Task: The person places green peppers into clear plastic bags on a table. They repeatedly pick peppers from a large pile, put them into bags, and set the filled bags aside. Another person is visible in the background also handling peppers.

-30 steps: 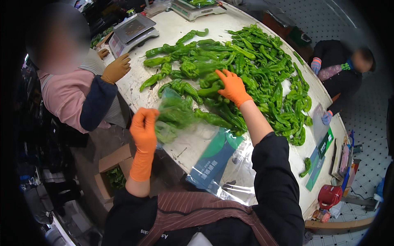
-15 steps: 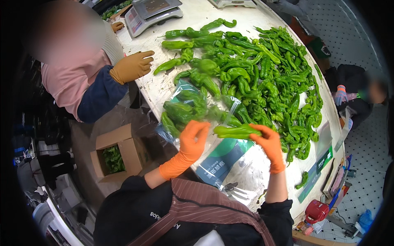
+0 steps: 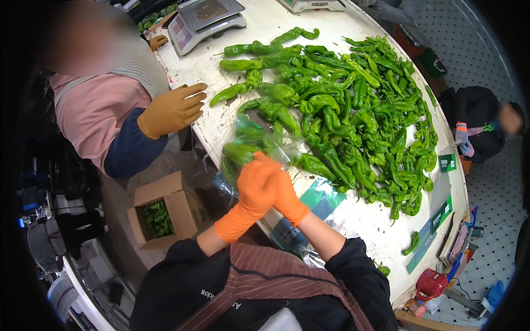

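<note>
A clear plastic bag (image 3: 287, 148) lies at the table's near left edge, with several green peppers (image 3: 238, 152) inside. My left hand (image 3: 249, 190), in an orange glove, is closed at the near side of this bag and appears to pinch its plastic. Right against it is my gloved right hand (image 3: 288, 198), reaching across to the left; its fingers are hidden, and no pepper shows in it. A large heap of long, wrinkled green peppers (image 3: 359, 116) spreads over the white table (image 3: 353, 226) beyond both hands.
Flat green-and-blue printed bags (image 3: 320, 199) lie near my right wrist. A scale (image 3: 207, 25) stands at the far left. Beside the table are a co-worker's brown-gloved hand (image 3: 172, 111) and a cardboard box (image 3: 182, 212) holding greens. Another person (image 3: 480, 121) is at right.
My right hand has moved left to the bag, and the pepper it held is out of sight. My left hand has shifted slightly down and left. The co-worker's glove has moved slightly.
</note>
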Demonstrator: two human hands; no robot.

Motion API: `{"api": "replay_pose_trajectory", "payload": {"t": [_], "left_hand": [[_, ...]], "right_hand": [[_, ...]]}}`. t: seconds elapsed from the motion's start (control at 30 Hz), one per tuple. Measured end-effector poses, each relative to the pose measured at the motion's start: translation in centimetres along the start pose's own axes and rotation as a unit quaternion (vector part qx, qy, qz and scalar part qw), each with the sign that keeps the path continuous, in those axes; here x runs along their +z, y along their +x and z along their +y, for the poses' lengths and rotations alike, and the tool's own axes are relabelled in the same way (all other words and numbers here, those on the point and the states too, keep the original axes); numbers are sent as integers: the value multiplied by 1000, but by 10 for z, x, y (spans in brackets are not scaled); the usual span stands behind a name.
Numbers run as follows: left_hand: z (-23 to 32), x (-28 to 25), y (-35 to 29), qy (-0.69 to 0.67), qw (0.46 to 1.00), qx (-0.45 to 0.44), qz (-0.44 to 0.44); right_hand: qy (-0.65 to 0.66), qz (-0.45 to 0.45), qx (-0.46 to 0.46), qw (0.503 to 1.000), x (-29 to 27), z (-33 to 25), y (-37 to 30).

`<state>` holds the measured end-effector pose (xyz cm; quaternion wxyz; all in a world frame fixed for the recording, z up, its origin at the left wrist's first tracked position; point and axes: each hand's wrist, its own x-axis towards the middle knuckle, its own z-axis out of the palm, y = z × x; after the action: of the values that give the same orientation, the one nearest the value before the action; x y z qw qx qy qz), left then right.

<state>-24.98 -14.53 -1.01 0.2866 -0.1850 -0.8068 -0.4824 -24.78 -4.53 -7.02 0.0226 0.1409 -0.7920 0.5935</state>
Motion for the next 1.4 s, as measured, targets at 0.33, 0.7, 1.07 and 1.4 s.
{"api": "replay_pose_trajectory", "payload": {"t": [0.33, 0.7, 1.07, 1.4], "left_hand": [[-16, 2, 8, -79, 985, -144, -59], [-65, -88, 198, 345, 675, 372, -536], [-117, -6, 75, -140, 964, -140, 178], [114, 141, -205, 29, 857, 69, -509]], "right_hand": [[-221, 65, -37, 972, -37, -6, 41], [-36, 246, 149, 957, -136, -63, -113], [-475, 228, 350, 775, -144, 18, -326], [-418, 306, 133, 845, -120, 38, -340]]}}
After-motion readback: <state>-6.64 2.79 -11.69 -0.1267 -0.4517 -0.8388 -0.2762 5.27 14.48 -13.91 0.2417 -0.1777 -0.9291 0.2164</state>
